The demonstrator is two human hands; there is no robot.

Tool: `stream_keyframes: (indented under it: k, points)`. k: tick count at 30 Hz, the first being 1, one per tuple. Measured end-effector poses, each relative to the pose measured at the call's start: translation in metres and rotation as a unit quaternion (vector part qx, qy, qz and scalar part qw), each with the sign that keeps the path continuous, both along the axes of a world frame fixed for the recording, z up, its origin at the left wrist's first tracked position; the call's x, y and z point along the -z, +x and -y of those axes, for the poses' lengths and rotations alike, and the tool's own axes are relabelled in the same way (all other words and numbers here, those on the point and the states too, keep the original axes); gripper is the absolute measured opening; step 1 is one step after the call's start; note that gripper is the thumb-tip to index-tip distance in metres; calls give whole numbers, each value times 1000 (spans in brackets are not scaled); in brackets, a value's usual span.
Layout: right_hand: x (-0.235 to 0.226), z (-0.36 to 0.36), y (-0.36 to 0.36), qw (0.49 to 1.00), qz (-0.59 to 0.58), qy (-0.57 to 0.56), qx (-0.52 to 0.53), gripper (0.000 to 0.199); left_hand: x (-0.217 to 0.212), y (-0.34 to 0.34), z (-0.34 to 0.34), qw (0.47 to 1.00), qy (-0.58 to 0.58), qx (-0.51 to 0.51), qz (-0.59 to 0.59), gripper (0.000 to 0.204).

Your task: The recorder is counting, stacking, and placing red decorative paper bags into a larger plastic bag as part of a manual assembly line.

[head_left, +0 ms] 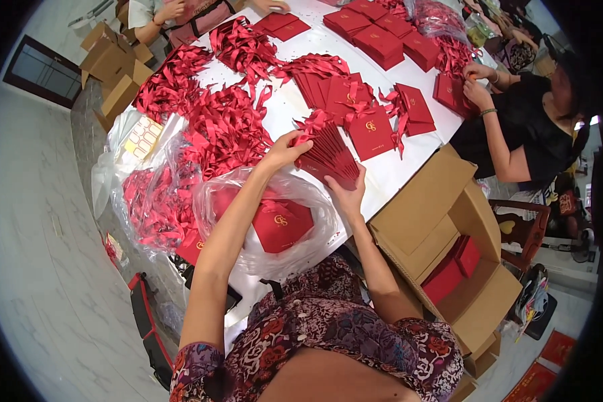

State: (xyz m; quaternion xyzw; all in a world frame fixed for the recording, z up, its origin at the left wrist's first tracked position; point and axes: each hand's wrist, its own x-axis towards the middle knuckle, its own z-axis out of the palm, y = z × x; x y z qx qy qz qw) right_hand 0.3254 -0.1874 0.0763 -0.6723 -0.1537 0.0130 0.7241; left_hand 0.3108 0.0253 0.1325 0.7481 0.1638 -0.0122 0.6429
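Between both hands is a fanned stack of flat red paper gift bags [329,154] with red ribbons bunched at the top. My left hand [287,151] grips the stack's upper left side near the ribbons. Lower right, my right hand [348,194] closes around the bottom corner. Just beyond the stack lies a red gift bag with gold print [370,136], next to a fanned row of more bags [311,87]. A clear plastic bag [318,228] stands below my left forearm with red gift bags [283,226] inside it.
Heaps of red ribbon [224,124] cover the white table's left part. An open cardboard box [415,231] with red bags inside stands at my right. A co-worker in black [516,134] handles bags at the right; another person [194,20] is across the table. Stacked red bags [375,40] lie far back.
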Motion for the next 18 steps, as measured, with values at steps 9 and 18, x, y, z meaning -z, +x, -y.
stream_keyframes:
  k: [9,18]
  points:
    - [3,11,-14,999,6,-19,30,57,-3,-6,4,992,-95,-51,-68,35]
    - [11,12,-12,999,29,-27,35,63,6,6,16,966,203,-137,87,27]
